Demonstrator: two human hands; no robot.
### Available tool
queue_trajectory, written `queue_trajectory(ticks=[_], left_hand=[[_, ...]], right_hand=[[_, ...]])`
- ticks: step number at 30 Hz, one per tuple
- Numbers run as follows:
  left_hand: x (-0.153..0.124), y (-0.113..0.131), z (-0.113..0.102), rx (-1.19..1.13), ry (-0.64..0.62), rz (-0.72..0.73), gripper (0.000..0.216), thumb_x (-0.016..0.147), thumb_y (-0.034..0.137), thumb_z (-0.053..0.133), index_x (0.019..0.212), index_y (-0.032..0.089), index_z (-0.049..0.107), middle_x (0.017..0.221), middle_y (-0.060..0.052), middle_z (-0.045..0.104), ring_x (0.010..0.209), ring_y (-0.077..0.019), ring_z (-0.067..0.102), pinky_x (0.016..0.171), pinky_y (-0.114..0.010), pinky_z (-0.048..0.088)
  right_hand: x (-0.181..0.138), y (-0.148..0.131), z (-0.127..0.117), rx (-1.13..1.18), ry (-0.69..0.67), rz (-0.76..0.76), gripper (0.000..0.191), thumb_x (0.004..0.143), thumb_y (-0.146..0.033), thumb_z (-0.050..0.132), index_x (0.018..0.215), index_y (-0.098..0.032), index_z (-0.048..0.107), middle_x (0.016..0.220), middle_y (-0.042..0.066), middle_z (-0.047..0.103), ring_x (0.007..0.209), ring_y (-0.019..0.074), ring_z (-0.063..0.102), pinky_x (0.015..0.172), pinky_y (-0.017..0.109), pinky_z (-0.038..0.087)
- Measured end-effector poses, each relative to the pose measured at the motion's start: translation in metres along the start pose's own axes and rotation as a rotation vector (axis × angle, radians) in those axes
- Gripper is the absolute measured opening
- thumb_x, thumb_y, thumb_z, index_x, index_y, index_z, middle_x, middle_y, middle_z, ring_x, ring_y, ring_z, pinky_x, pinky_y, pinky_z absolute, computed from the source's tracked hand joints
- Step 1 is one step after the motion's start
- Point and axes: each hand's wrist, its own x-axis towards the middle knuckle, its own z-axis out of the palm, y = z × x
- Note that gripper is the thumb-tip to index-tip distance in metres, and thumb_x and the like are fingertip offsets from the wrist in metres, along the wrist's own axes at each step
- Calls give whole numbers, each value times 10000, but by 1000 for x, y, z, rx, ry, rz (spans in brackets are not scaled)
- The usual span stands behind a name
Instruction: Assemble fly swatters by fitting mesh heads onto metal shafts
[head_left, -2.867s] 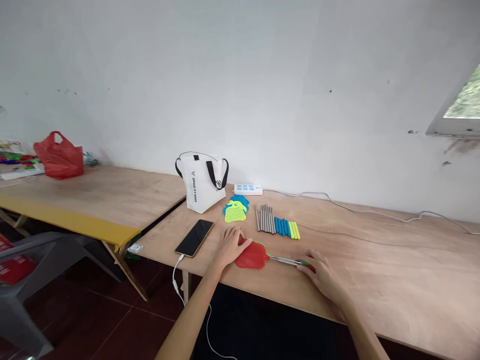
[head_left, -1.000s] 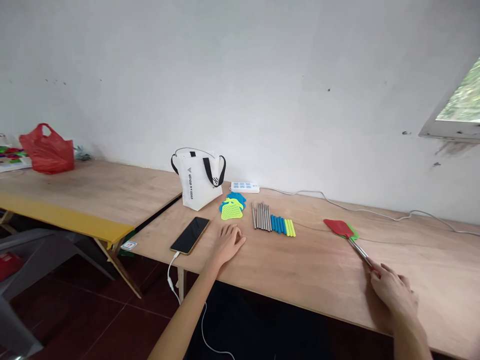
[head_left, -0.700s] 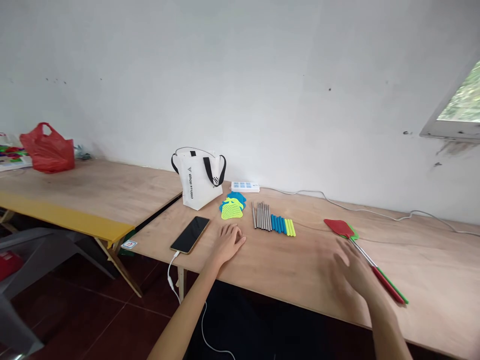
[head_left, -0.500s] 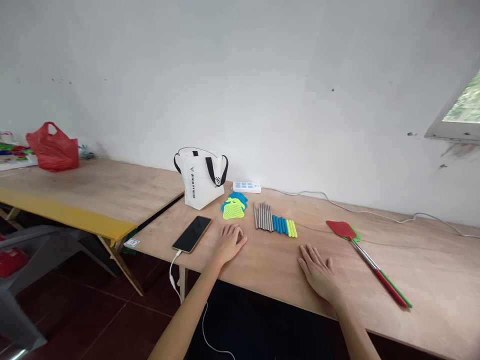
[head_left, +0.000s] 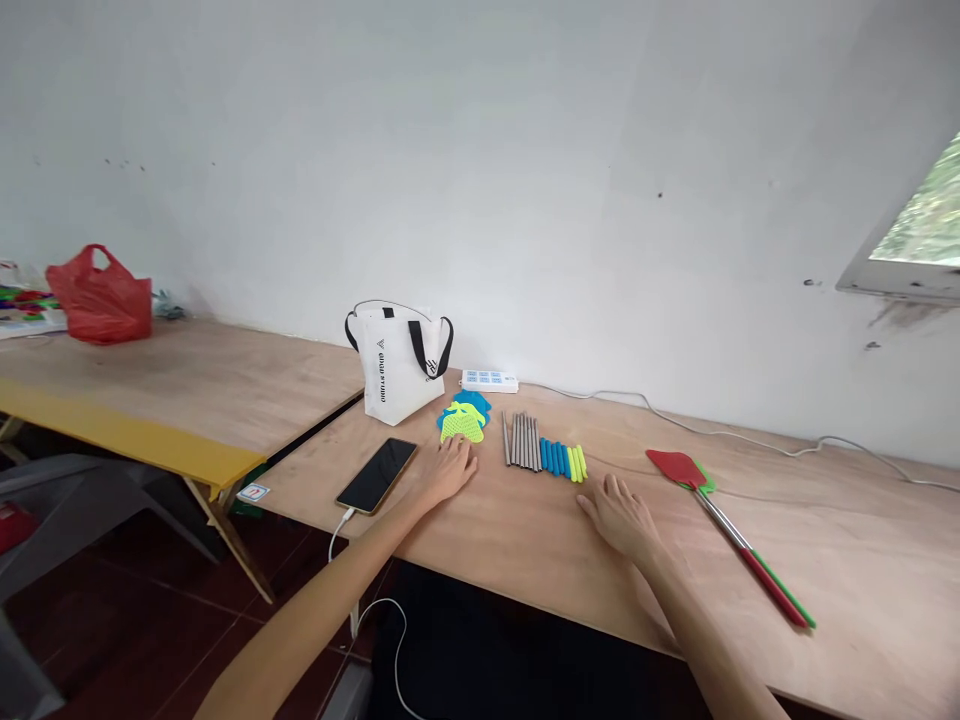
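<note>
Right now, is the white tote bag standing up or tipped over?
Upright: the white tote bag stands on its base on the table, black handles at the top.

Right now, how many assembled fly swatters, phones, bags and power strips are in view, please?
Assembled fly swatters: 2 (red swatter, green swatter)
Phones: 1 (phone)
Bags: 2 (white tote, red plastic bag)
Power strips: 1 (power strip)
Total: 6

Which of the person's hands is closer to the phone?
Left. The left hand lies flat on the table just right of the phone. The right hand rests much farther right, by the coloured handles.
</note>
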Motion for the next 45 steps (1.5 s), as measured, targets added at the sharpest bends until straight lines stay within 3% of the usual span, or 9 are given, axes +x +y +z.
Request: queue_trajectory(ticks=[8,12,15,22,29,32,37,42,45], left_hand=[[41,-29,26,-73,92,-175,698,915,538,590,1472,166,396,1596,-227,319,1464,-435,309,1149,-561,311],[53,-35,34,-152,30,-302,902,838,697,627,1510,159,359,1579,-230,359,1471,-468,278,1166,-558,250],[55,-35,34,-145,17,-307,863,844,721,606,1493,196,386,1568,-211,393,1429,-445,361,1146,-548,272],[54,-34,32,-54,36,-273,633,932,574,579,1412,171,484,1441,-230,521,1284,-399,530,1051,-479,404],[50,-26,22,-46,29,-247,530,994,295,471,1485,110,395,1331,-248,607,1211,-377,603,1001,-455,454],[47,-24,16,-56,37,-251,551,967,178,446,1508,114,367,1365,-249,591,1221,-374,605,990,-454,469],[38,-18,10,-71,108,-236,641,963,106,348,1594,145,242,1450,-224,534,1290,-363,556,1043,-484,448],[17,2,2,-178,196,-133,719,934,81,371,1610,277,229,1609,-119,377,1421,-332,439,1127,-508,397],[3,19,0,-287,154,-24,722,937,83,363,1606,325,236,1618,-80,366,1424,-289,446,1112,-465,436]], right_hand=[[8,3,21,81,211,-82,490,1053,-327,260,1468,-253,509,1436,89,587,1217,293,558,993,422,463],[8,2,24,84,231,-64,477,1050,-309,272,1428,-209,545,1401,108,621,1240,286,554,1009,417,441],[9,2,24,102,237,-45,474,1048,-304,282,1439,-192,525,1457,130,581,1269,275,553,1016,424,423],[10,0,27,169,214,-31,473,1037,-281,294,1441,-176,516,1504,142,538,1288,271,574,1045,427,401],[12,1,28,193,233,-37,477,1025,-260,304,1445,-183,517,1513,139,531,1316,257,560,1085,418,397],[13,0,27,196,259,-112,492,1036,-274,280,1468,-205,505,1550,116,495,1405,255,480,1159,481,334],[14,-2,26,170,274,-236,500,1048,-299,271,1502,-264,478,1550,74,498,1462,259,415,1225,657,66],[10,-5,21,144,327,-283,479,1034,-296,330,1453,-203,542,1503,105,546,1432,263,461,1242,647,65],[0,-13,17,154,361,-309,464,1030,-303,354,1413,-177,583,1462,116,586,1401,264,502,1257,617,130]])
